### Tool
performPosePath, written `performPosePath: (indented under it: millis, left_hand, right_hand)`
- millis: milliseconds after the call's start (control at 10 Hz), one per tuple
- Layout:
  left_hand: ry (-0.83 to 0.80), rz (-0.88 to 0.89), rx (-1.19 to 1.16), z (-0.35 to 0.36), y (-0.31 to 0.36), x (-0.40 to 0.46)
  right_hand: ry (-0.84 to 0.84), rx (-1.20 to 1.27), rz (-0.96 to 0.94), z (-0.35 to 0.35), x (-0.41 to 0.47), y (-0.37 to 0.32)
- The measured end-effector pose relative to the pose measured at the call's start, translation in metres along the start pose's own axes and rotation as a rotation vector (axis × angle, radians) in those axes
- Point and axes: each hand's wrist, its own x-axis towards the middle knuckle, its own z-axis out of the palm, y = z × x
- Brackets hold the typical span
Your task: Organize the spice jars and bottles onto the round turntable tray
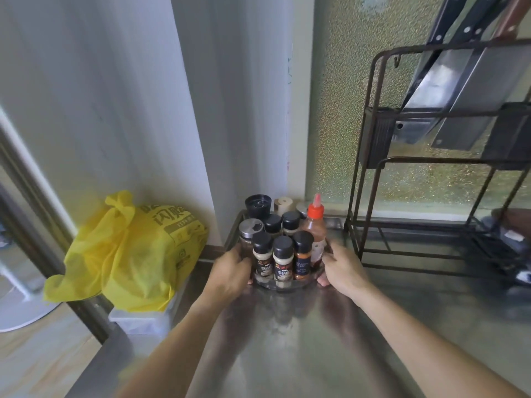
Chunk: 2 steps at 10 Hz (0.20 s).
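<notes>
A clear round turntable tray point(287, 285) sits on the steel counter near the back corner. It holds several black-capped spice jars point(283, 261), a silver-lidded glass jar point(249, 232) and a squeeze bottle with a red nozzle point(315, 229). A black grinder point(258, 205) and a wooden-topped jar point(283, 204) stand at its back. My left hand point(231, 271) grips the tray's left rim. My right hand point(342, 265) grips its right rim.
A yellow plastic bag point(129, 254) lies on a white box left of the counter. A dark wire rack point(431, 168) with cleavers stands at the right, close to the tray. Wall and frosted window are behind. Steel counter point(287, 340) stretches toward me.
</notes>
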Motion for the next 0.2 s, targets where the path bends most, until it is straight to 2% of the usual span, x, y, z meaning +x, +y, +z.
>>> performPosePath:
  millis: [200]
  left_hand:
    - [0.123,0.162,0.375,0.007,0.005,-0.078]
  right_hand:
    - [0.159,-0.368,-0.102,-0.001,-0.074,0.010]
